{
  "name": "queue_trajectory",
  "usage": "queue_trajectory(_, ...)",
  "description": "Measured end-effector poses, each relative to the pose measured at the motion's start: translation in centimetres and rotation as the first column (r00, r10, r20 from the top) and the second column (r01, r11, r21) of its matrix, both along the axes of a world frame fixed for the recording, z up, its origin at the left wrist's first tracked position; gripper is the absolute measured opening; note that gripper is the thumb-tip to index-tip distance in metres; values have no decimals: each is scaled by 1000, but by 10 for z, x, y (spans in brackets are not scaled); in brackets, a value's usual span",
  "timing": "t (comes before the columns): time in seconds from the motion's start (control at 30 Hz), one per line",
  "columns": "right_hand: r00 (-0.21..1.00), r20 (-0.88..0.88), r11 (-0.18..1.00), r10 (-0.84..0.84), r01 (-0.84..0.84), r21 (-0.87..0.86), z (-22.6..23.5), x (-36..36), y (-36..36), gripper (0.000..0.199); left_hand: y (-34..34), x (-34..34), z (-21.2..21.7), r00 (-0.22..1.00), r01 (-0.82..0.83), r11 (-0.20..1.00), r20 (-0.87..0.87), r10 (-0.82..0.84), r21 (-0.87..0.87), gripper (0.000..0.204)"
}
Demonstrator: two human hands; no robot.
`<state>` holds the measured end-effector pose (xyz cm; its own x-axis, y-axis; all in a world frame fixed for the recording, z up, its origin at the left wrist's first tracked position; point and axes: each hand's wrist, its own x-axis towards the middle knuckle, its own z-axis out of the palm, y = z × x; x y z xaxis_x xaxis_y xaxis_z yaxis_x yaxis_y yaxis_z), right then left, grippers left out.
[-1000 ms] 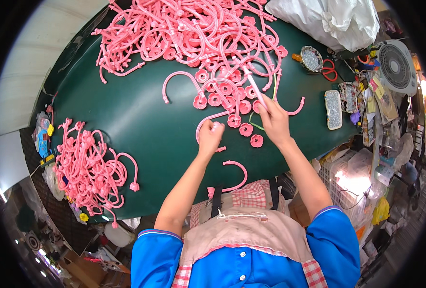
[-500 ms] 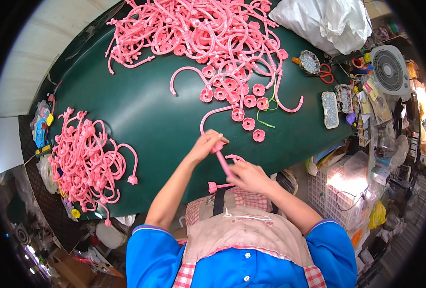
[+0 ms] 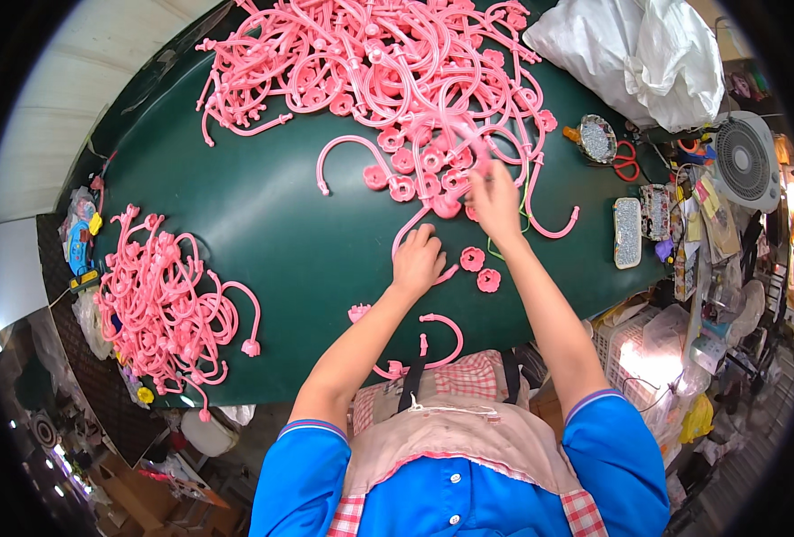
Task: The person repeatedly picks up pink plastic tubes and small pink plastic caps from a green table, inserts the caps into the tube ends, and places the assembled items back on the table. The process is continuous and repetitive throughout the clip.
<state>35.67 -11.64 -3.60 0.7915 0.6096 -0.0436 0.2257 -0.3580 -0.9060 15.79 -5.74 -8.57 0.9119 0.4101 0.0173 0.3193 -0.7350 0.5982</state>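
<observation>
pink hooks | left hand clenched on one | right hand grip unclear, blurred

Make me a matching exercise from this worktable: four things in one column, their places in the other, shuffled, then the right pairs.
Things
1. left hand
2. right hand
3. white fan
4. red-handled scissors

Places
A. off the table's far right edge
B. on the green table, beside a round dish of small parts
C. reaching into the big pink pile at the far side
D. resting on a curved pink tube near the middle

Pairs: 1-D, 2-C, 3-A, 4-B
</observation>
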Motion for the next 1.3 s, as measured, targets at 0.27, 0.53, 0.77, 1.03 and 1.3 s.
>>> queue_trajectory(0.27,962,-155,965,-225,242,100,54,-36,-94,28,7,55,36,982,-86,983,178,56,161,63)
queue_trajectory(0.53,938,-255,933,-235,291,213,64,-103,-108,26,16,39,36,770,-272,15,-209,603,-962,29)
queue_trajectory(0.77,991,94,989,-92,80,122,70,-148,-76,18,-11,-3,65,809,-32,-669,-412,418,-742,36)
queue_trajectory(1.03,886,82,889,457,-459,0,46,-182,-62,53,50,-116,55,892,-62,-287,-182,414,-956,22)
queue_trajectory(1.3,917,312,954,247,-173,-246,-58,-153,-8,21,110,-113,43,953,-301,929,-47,298,-218,53)
